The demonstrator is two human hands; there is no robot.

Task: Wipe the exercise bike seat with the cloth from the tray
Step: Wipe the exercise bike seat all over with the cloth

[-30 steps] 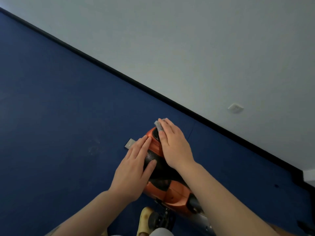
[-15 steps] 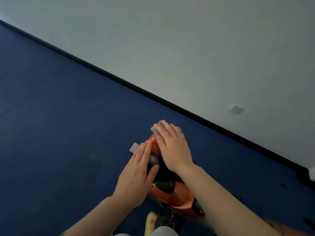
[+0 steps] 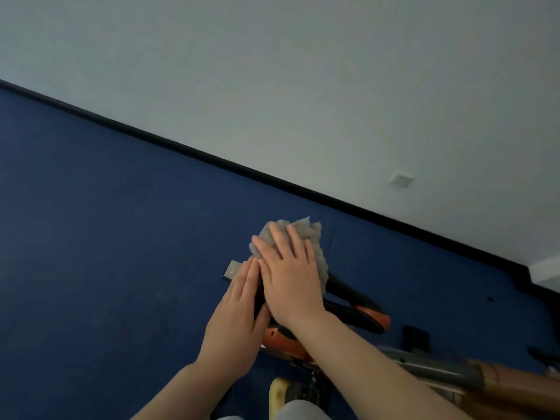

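Flat and open-palmed, right hand (image 3: pixel 289 280) presses cloth (image 3: pixel 306 237) overhanging the seat (image 3: pixel 357 313); left hand (image 3: pixel 235 313) rests flat alongside.

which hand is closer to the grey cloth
Right. The right hand lies flat on the grey cloth, pressing it onto the bike seat. The left hand rests beside it on the seat's left edge, off the cloth.

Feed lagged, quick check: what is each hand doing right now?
Left hand: open, flat on the seat.
Right hand: open, pressing the cloth.
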